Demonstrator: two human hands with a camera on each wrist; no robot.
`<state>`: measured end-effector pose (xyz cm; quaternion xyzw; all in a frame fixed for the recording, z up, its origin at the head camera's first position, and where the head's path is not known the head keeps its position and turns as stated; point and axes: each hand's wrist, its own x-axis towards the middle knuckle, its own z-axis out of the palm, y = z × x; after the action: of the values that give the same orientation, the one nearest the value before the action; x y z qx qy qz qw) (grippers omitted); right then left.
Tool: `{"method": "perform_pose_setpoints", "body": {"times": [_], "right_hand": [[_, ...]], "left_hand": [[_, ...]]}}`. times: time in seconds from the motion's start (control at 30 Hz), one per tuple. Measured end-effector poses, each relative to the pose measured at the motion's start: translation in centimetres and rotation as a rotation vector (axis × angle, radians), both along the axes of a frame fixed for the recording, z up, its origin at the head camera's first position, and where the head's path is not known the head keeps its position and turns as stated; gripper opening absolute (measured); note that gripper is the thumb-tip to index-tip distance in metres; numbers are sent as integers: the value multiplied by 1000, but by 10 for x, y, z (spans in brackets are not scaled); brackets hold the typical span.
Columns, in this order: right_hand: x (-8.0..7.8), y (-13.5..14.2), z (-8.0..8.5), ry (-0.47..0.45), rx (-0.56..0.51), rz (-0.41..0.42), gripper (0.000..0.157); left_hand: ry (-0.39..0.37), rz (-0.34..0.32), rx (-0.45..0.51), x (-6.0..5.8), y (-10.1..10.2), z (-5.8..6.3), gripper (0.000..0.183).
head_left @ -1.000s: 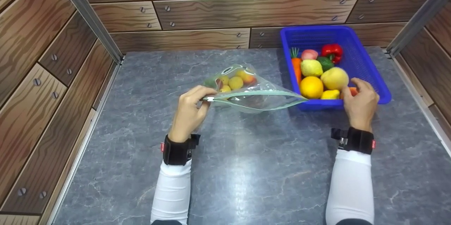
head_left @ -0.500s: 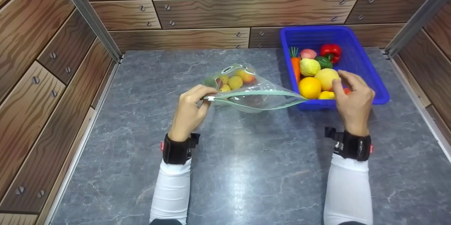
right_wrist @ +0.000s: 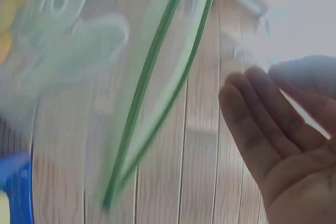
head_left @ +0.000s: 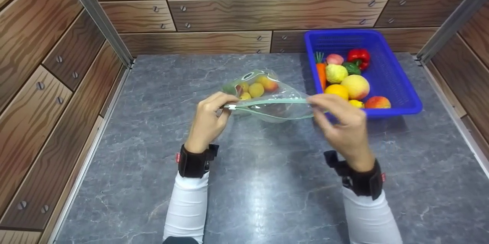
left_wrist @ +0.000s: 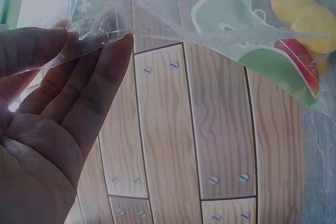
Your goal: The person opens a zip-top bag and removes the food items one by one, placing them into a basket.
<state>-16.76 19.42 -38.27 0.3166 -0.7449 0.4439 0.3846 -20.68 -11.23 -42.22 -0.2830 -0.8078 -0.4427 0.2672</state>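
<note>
A clear zip bag [head_left: 290, 95] with green zip edges holds several yellow and red fruits [head_left: 256, 89] at its far end. My left hand [head_left: 209, 122] pinches the bag's left corner beside the white slider [head_left: 231, 107]. In the left wrist view the thumb and fingers [left_wrist: 105, 72] of that hand grip the film. The mouth of the bag gapes, as the two green zip strips [right_wrist: 152, 72] show in the right wrist view. At the bag's right end is my right hand [head_left: 344, 125], fingers extended and holding nothing; in its wrist view it stands apart from the strips.
A blue basket [head_left: 405, 79] at the right back holds a carrot [head_left: 321, 75], a red bell pepper [head_left: 359, 58], an orange [head_left: 337, 91], a large yellow peach [head_left: 356, 86], a red-yellow fruit [head_left: 378, 102] and others. Wood-patterned walls [head_left: 221, 13] enclose the grey tabletop [head_left: 153, 79].
My right hand set the large yellow peach down among the basket's fruit, let go, and moved left to the bag's right end. The left hand still holds the bag corner.
</note>
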Motion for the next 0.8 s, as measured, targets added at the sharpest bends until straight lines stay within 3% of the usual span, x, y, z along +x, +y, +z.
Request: {"method": "perform_pose_setpoints", "body": {"times": [0.1,0.23,0.37,0.57,0.7,0.8], "right_hand": [[-3,-10,-3,-43,109,89,30],[-13,-17,-6,-90,299,132,30],[-22,-23,-6,-167,477,147,29],[-40,-38,-3,-369,686,137,28],[-51,-49,-3,-393,806,116,22],[-57,-56,-6,-402,823,117,20]], "left_hand": [[2,-6,1,0,0,0,26],[4,-7,-2,0,1,-1,27],[12,0,-8,0,2,-1,23],[19,-7,-12,-1,3,-2,25],[28,-11,-19,-1,5,-3,25],[34,-14,-19,-1,5,-2,26]]}}
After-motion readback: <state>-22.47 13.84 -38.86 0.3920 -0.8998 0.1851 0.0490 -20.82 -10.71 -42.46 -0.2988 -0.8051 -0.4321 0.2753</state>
